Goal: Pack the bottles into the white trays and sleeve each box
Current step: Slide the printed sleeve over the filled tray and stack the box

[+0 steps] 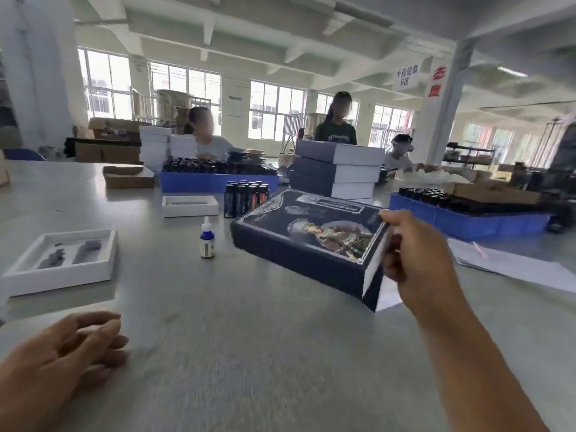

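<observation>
Here, I see my right hand [417,254] grasping a sleeved box [311,238] by its near right end, thumb on top and fingers curled underneath; the box is tilted, its far left side low toward the smooth grey surface [249,353], and whether it touches I cannot tell. The sleeve is dark, matte card with a glossy printed figure on top, and the white inner box peeks out at the open end by my fingers. My left hand [62,360] lies low at the near left, released, fingers loosely bent and holding nothing. A small blue dropper bottle [207,238] with a white cap stands upright just left of the box, apart from it. At the left a white tray [62,263] lies flat, rectangular, with grey shaped recesses in its insert. A second white tray [190,205] sits farther back, and beside it stands a tight cluster of dark bottles [246,198] with black caps. Behind those a blue plastic crate [218,182] holds many more dark bottles, and another blue crate [467,216] lies at the right. A stack of sleeved boxes [336,169], dark tops with white edges, rises behind the one I hold. White paper sheets [514,266] lie flat at the right.
</observation>
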`<act>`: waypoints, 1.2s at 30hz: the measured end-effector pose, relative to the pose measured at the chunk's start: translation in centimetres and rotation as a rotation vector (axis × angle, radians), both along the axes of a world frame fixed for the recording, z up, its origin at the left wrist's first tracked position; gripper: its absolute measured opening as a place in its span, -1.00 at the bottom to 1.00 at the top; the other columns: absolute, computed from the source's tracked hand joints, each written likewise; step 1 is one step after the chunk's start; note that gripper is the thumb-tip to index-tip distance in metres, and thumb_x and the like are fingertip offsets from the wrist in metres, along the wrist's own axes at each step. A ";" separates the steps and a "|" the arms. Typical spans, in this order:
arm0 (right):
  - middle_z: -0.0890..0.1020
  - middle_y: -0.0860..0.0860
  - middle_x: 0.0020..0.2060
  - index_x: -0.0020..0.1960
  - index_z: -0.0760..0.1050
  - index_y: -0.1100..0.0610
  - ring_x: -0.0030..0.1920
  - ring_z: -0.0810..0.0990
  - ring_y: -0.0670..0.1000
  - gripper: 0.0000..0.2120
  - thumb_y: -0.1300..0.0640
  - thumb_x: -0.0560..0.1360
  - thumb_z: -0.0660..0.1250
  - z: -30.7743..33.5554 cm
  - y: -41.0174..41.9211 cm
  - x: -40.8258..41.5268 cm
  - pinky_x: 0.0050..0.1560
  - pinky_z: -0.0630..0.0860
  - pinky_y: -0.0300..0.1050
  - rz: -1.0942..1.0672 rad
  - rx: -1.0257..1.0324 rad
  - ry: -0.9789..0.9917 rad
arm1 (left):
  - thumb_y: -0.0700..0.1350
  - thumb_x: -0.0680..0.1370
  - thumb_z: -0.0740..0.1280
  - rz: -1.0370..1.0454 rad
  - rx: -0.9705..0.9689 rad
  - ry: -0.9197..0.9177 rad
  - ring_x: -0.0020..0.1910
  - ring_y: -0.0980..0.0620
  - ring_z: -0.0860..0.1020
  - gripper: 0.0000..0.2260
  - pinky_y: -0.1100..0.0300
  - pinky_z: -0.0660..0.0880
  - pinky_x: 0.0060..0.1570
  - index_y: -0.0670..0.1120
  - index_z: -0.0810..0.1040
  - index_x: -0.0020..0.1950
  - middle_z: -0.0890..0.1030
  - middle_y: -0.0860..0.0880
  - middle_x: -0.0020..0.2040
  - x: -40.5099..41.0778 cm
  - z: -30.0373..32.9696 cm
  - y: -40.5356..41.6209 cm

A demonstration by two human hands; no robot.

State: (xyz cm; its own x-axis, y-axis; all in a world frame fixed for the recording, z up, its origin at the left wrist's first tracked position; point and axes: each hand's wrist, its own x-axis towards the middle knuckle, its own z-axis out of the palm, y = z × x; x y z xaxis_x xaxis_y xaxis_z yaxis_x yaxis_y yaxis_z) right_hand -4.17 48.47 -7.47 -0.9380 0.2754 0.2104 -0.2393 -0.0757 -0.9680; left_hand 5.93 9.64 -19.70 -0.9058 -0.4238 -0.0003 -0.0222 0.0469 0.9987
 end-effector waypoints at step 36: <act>0.51 -0.07 -0.44 -0.11 0.44 0.00 -0.35 0.49 -0.04 -0.61 -0.28 0.61 0.08 -1.7 2.9 -3.9 -0.28 0.45 -0.04 -0.420 0.736 0.520 | 0.15 0.45 0.37 -0.010 -0.303 0.016 -0.14 0.04 0.70 -0.76 0.15 0.61 -0.14 0.05 0.67 -0.02 0.72 0.02 -0.13 1.7 0.3 1.0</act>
State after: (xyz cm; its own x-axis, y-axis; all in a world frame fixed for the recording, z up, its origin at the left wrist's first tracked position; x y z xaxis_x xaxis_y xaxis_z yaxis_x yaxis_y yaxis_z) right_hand -8.06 51.34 -9.13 -0.5367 0.1997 0.8198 -0.5169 0.6901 -0.5065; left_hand 7.61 10.67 -19.41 -0.9087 -0.3935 0.1395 -0.0045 0.3433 0.9392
